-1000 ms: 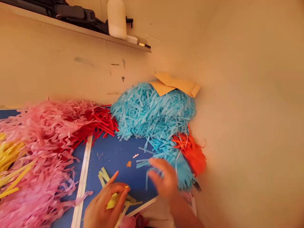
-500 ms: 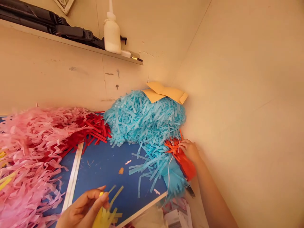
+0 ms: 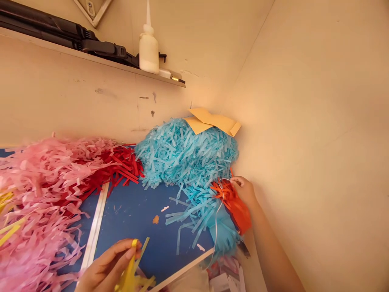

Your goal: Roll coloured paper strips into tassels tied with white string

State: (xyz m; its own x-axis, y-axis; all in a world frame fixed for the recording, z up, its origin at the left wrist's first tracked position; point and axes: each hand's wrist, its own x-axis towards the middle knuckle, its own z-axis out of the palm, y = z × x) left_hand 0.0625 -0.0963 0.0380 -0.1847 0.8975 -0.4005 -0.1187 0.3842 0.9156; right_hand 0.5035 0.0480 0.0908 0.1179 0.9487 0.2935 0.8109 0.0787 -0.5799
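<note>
My left hand (image 3: 106, 265) is at the bottom edge, fingers pinched on a bundle of yellow paper strips (image 3: 133, 271). My right hand (image 3: 244, 190) reaches to the right wall and its fingers are closed on the orange fringed paper (image 3: 237, 205), beside a thin white ribbon loop (image 3: 219, 202). Light blue fringed paper (image 3: 209, 215) lies just left of the orange piece on the blue board (image 3: 136, 215). A big heap of light blue shredded paper (image 3: 185, 152) sits in the corner behind it.
Pink fringe (image 3: 39, 202) and red strips (image 3: 118, 166) cover the left of the board. Tan card pieces (image 3: 212, 119) rest on the blue heap. A shelf (image 3: 91, 61) above carries a white glue bottle (image 3: 148, 44) and black tools. The wall stands close on the right.
My right hand swung from the board's middle to the orange fringe by the wall and closed on it. My left hand lifted the yellow strips off the board and stays low.
</note>
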